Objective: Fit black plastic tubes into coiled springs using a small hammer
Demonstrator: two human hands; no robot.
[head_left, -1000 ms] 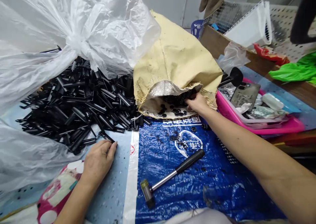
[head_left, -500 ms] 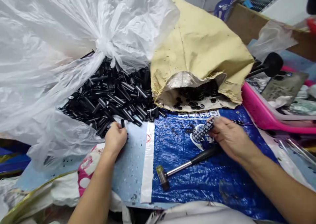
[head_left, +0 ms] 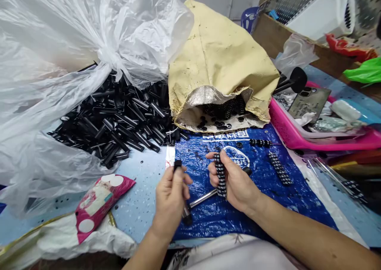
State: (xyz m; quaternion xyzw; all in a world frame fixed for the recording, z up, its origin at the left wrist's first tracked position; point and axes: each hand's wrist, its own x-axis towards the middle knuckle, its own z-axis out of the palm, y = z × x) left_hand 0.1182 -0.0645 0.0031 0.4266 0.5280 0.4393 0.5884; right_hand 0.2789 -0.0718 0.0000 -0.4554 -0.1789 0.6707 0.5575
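Observation:
My left hand [head_left: 169, 198] is closed around a short black tube [head_left: 177, 164], whose upper end pokes out above the thumb. In my right hand [head_left: 238, 182], a stack of black rings with white characters [head_left: 220, 177] stands nearly upright, pinched between thumb and fingers. The hands are a short way apart over a blue plastic sheet [head_left: 205, 222]. Below them lies a small mallet [head_left: 204, 198], its head partly covered by my left hand and its grip mostly behind my right. Two similar ring stacks, one slanted [head_left: 279, 169] and one flat [head_left: 260, 142], rest on the sheet to the right.
A pile of black tubes [head_left: 131, 121] spills from a clear plastic bag [head_left: 77, 28] at left. Behind the sheet, a yellow sack [head_left: 220, 60] opens toward me with black rings inside. A pink basket [head_left: 285, 131] stands right; a pink packet [head_left: 101, 202] lies front left.
My left hand has come from the tube pile to the right, now with a tube. My right hand has moved left with its ring stack, now turned upright. The view has shifted right.

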